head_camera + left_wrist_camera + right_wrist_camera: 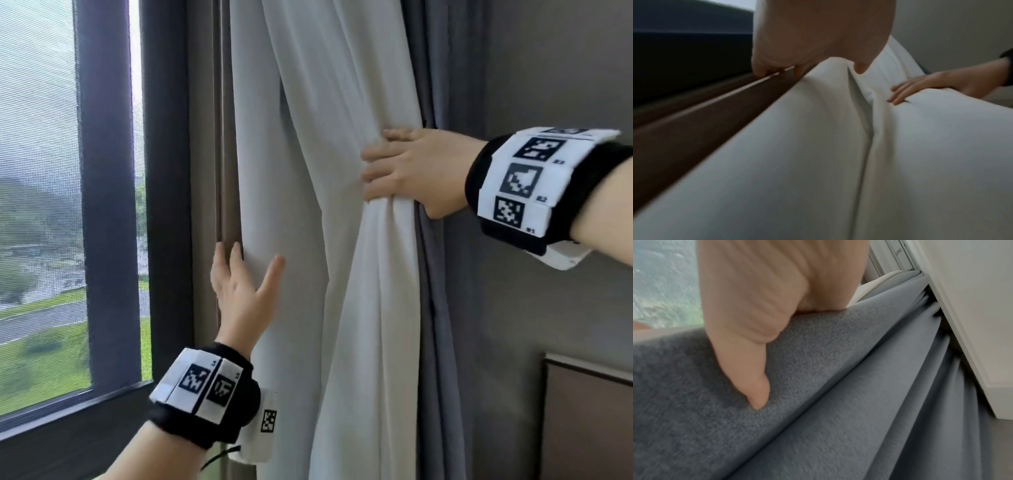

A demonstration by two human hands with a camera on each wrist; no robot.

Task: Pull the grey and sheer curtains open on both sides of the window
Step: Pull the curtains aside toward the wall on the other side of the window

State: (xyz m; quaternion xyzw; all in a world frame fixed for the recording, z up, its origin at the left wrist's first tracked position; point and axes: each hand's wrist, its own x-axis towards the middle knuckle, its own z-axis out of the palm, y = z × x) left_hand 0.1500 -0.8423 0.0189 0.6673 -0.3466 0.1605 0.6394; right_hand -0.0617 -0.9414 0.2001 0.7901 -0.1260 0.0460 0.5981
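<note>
The white curtain hangs bunched to the right of the window, and the grey curtain lies in folds behind it against the wall. My right hand grips the gathered bundle at chest height, fingers wrapped over the white side. In the right wrist view its thumb presses on the grey curtain. Lower down, my left hand holds the white curtain's left edge, fingers tucked behind it and thumb on the front. The left wrist view shows that hand with its thumb denting the white curtain.
The window glass with its dark frame fills the left side, with a brown strip beside the curtain. A grey wall stands to the right, with a brown panel low in the corner.
</note>
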